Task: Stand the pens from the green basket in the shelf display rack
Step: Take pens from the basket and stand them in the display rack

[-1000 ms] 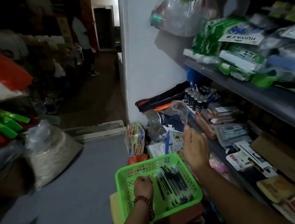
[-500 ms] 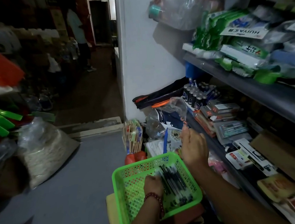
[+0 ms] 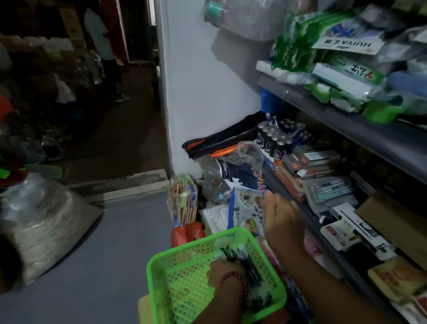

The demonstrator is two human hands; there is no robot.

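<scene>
Down low in the dim aisle, the green basket sits just in front of the person on a tan box, close against the lower shelf, probably so each load only has to travel a short way. It is moulded plastic with an open lattice of small holes and a thicker rolled rim, light and a little flexible by the look of it. The pens still lie inside, bunched along its right side: slim dark barrels, smooth and hard, lying roughly parallel so that several can be gathered at once.

The left hand, with a beaded bracelet on the wrist, reaches into the basket, its fingers curling down over the bundle of pens as if collecting a handful. The right hand hangs just past the basket's far right corner, back turned to the camera; whether its fingers are straight or hold anything I cannot tell.

No pen rack can be made out among the crowded stock. Upright batteries stand further back on the shelf, with flat boxed goods beside them, so I judge the task barely begun
</scene>
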